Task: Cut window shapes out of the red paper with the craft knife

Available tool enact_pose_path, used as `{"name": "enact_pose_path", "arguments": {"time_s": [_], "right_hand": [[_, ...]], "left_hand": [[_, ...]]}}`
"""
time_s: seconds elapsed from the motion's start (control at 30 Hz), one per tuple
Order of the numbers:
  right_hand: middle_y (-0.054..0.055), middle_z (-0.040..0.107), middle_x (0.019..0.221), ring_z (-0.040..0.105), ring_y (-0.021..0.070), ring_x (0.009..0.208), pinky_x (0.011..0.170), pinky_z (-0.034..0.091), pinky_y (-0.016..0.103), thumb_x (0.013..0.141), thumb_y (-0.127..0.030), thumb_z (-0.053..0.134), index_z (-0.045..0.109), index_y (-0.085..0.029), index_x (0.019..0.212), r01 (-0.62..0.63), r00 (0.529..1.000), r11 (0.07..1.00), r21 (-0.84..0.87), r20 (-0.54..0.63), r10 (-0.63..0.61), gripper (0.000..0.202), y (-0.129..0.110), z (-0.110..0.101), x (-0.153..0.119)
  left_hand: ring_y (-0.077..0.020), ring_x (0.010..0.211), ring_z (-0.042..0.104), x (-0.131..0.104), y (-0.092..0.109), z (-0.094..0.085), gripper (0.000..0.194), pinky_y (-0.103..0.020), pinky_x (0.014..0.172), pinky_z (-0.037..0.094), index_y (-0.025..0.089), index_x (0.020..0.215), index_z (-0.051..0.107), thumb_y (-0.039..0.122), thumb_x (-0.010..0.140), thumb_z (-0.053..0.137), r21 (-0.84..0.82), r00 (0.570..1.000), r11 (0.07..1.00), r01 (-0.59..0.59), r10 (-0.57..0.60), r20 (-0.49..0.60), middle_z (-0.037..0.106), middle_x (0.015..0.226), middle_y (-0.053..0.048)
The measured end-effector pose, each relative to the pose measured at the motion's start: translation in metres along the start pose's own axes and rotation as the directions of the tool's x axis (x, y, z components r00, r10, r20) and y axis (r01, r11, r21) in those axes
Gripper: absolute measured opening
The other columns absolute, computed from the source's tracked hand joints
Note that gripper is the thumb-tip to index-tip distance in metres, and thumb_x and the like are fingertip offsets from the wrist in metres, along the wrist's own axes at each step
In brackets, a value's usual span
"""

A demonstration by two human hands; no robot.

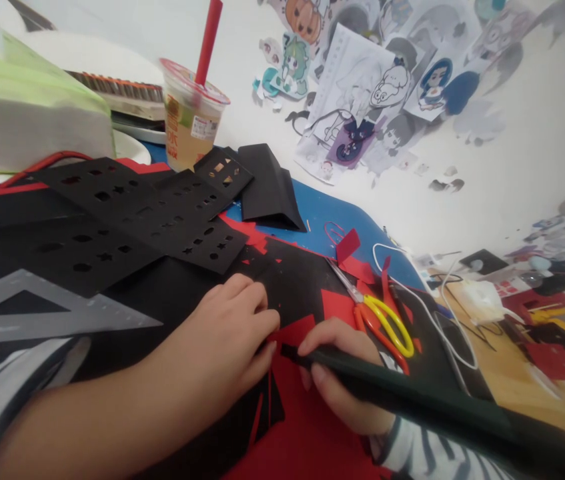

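My left hand (235, 327) is closed at the centre, its fingers curled and fingertips pressed together; what they hold, if anything, is hidden. Close by on its right, my right hand (345, 373) grips a long dark strip (412, 393) between thumb and fingers. That strip runs off toward the lower right corner. Beneath both hands lies red paper (307, 427). Scissors with yellow and orange handles (387, 327) rest just beyond my right hand. Black card pieces with cut-out shapes (162, 213) spread out behind my left hand, and a clear triangle ruler (62, 310) lies at the left.
A drink cup with a red straw (192, 127) stands at the back beside a folded black card (268, 187). Red scraps (347, 247) and a white cable (427, 303) lie at the right. Drawings (352, 87) hang on the wall.
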State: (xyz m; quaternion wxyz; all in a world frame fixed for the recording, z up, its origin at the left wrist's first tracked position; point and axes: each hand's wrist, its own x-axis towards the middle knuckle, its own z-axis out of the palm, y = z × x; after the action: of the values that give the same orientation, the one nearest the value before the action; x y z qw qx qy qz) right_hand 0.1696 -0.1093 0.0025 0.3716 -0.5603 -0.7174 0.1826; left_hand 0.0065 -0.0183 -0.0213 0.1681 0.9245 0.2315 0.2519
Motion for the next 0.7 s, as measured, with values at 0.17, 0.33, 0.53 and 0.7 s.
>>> {"name": "enact_pose_path", "arguments": {"time_s": [0.17,0.33,0.53,0.7], "right_hand": [[-0.005,0.057,0.053,0.054,0.0106,0.041,0.043,0.043,0.021,0.07,-0.009,0.044,0.053,-0.023,0.082,-0.007,1.0,1.0,-0.028,0.016,0.008,0.021,-0.0013,0.0011,0.0002],[-0.004,0.058,0.054,0.055,0.0108,0.041,0.042,0.043,0.021,0.07,-0.008,0.045,0.054,-0.023,0.082,0.007,1.0,0.999,-0.037,0.001,-0.006,0.021,-0.0025,-0.0004,-0.0011],[-0.004,0.058,0.054,0.055,0.011,0.042,0.043,0.043,0.021,0.071,-0.009,0.045,0.054,-0.023,0.082,-0.005,1.0,1.0,0.0,-0.007,0.005,0.02,-0.0009,-0.0011,-0.0023],[-0.004,0.058,0.055,0.055,0.0108,0.042,0.044,0.044,0.021,0.07,-0.009,0.045,0.054,-0.023,0.083,0.004,1.0,1.0,0.004,0.014,-0.004,0.021,-0.0005,-0.0022,-0.0012]], "left_hand": [[-0.0239,0.083,0.046,-0.0015,-0.0024,0.0025,0.015,-0.038,0.068,0.042,0.019,0.067,0.058,0.015,0.079,0.05,-0.005,1.0,1.0,-0.003,0.003,-0.02,0.052,0.08,-0.005],[-0.0235,0.082,0.045,-0.0035,-0.0035,0.0063,0.016,-0.038,0.067,0.041,0.019,0.066,0.057,0.015,0.08,0.05,-0.009,0.998,1.0,-0.017,0.017,-0.062,0.051,0.079,-0.004],[-0.0233,0.082,0.045,-0.0036,-0.0024,0.0063,0.016,-0.038,0.067,0.041,0.019,0.066,0.056,0.016,0.08,0.05,-0.011,0.997,1.0,-0.016,0.016,-0.074,0.051,0.079,-0.004],[-0.0233,0.083,0.045,-0.0038,-0.0028,0.0057,0.015,-0.038,0.068,0.041,0.019,0.067,0.057,0.016,0.08,0.05,0.005,0.997,1.0,-0.021,0.021,-0.069,0.051,0.079,-0.004]]}}
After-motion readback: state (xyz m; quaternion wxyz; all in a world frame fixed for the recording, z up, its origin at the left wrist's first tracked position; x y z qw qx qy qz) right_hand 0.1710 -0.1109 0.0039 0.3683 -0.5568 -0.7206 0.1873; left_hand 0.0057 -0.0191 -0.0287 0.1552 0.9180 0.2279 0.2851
